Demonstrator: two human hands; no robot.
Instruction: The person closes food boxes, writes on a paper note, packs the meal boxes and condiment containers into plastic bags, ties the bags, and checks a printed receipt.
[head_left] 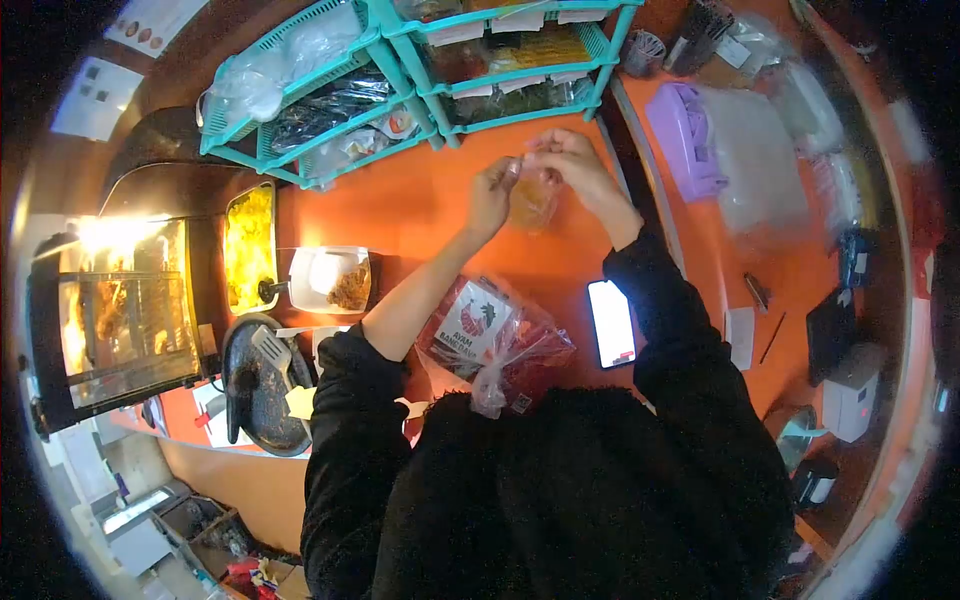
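Both my hands are raised over the orange counter (420,200) and hold a small clear plastic bag (531,200) with orange-brown contents. My left hand (491,192) pinches the bag's top left corner. My right hand (574,165) grips the top of the bag from the right. Nearer to my body lies a tied clear bag (500,345) holding red printed packets. A phone (611,322) with a lit screen lies to the right of that bag.
Teal wire baskets (400,75) of packed goods stand at the back. On the left are a heated display case (120,300), a yellow food tray (250,245), a white container (325,278) and a dark pan with a spatula (262,385). A purple basket (683,135) and plastic bags lie right.
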